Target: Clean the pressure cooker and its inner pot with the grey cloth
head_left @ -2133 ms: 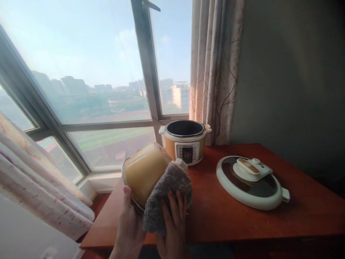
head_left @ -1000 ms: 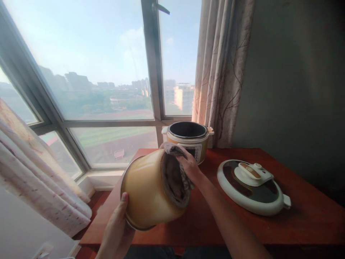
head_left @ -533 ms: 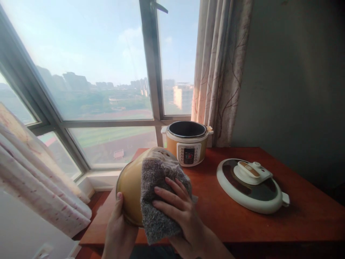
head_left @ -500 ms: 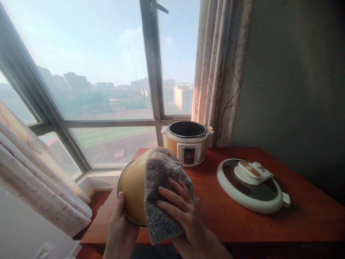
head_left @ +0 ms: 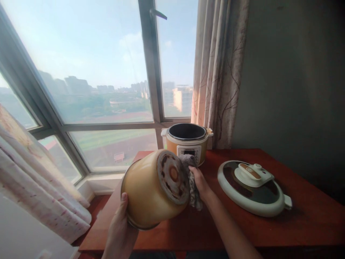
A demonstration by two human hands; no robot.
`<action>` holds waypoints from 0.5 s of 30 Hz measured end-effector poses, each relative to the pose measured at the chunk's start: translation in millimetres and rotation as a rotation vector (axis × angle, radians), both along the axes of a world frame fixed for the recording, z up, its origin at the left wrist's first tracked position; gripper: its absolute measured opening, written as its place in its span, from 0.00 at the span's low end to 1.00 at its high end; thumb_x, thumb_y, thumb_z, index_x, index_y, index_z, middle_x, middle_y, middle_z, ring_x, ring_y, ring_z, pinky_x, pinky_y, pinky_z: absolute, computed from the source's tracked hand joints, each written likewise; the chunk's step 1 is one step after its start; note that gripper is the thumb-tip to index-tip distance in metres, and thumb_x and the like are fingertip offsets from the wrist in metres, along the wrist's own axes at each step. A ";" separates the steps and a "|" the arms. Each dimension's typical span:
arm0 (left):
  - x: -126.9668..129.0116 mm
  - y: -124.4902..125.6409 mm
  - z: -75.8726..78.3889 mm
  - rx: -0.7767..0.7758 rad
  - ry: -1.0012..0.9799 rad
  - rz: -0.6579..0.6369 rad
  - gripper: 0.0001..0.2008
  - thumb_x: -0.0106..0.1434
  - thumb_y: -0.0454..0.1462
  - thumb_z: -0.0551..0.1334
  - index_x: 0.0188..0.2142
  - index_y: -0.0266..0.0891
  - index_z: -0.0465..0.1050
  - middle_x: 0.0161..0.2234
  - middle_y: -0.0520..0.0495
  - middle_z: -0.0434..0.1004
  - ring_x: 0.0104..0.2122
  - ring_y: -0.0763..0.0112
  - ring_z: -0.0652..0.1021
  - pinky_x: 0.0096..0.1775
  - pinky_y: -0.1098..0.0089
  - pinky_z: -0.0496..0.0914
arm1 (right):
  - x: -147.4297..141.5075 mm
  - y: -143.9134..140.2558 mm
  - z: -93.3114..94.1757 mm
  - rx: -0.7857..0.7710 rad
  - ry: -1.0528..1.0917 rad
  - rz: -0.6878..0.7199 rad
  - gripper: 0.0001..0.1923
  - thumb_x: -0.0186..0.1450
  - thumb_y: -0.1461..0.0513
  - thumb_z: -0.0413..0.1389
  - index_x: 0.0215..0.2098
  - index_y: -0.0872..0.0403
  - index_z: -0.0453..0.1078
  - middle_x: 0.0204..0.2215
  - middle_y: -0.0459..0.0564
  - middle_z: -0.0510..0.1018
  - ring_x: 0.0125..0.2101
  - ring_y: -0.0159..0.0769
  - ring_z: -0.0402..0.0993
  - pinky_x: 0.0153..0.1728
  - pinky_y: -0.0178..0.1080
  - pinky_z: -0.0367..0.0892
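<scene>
A yellow-gold inner pot is tipped on its side above the table, its stained, rust-marked base turned right and partly toward me. My left hand grips it by the rim at lower left, thumb on the outside wall; the other fingers are hidden beneath it. Bunched in my right hand is a grey cloth, held at the right edge of the pot's base. Behind the pot stands the cooker body, open at the top, its control panel partly covered by the cloth.
The cooker lid, white with a dark top and a brown-inlaid handle, lies on the right of the red-brown table. A window rises behind, with curtains at both sides.
My right hand has slid the cloth off the pot's side toward the upper right, bunching it and uncovering the base. The left hand keeps its hold, with the pot slightly turned.
</scene>
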State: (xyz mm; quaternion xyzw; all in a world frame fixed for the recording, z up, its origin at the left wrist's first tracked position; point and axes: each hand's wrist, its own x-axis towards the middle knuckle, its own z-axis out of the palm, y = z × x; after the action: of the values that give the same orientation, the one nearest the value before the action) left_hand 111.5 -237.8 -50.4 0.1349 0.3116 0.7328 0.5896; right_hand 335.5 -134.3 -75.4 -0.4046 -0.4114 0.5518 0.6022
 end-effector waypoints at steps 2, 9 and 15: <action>0.2 -1.6 -0.9 -0.009 0.016 -0.005 0.28 0.71 0.31 0.54 0.69 0.46 0.57 0.51 0.42 0.81 0.53 0.56 0.78 0.59 0.56 0.70 | -2.4 7.3 16.7 0.044 -0.020 -0.013 0.19 0.62 0.51 0.56 0.41 0.54 0.80 0.40 0.49 0.85 0.46 0.44 0.79 0.52 0.43 0.71; 9.1 -7.1 -0.4 -0.019 0.046 0.030 0.28 0.70 0.33 0.58 0.68 0.46 0.60 0.51 0.42 0.81 0.51 0.54 0.80 0.56 0.57 0.73 | -20.9 -15.7 55.6 0.464 -0.309 -0.043 0.25 0.65 0.59 0.54 0.61 0.49 0.71 0.62 0.47 0.72 0.64 0.44 0.63 0.68 0.51 0.51; 19.8 -3.2 7.5 -0.010 0.089 0.032 0.24 0.71 0.37 0.57 0.66 0.45 0.64 0.52 0.43 0.81 0.52 0.56 0.80 0.56 0.58 0.73 | -25.3 -72.4 101.2 0.744 -0.517 0.194 0.25 0.69 0.60 0.50 0.64 0.44 0.67 0.63 0.42 0.69 0.68 0.43 0.57 0.68 0.54 0.51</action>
State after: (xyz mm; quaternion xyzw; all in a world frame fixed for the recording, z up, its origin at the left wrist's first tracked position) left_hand 131.4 -241.0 -42.8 0.1595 0.3434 0.7340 0.5638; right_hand 310.3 -206.8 25.8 -0.2450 -0.7541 0.3015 0.5296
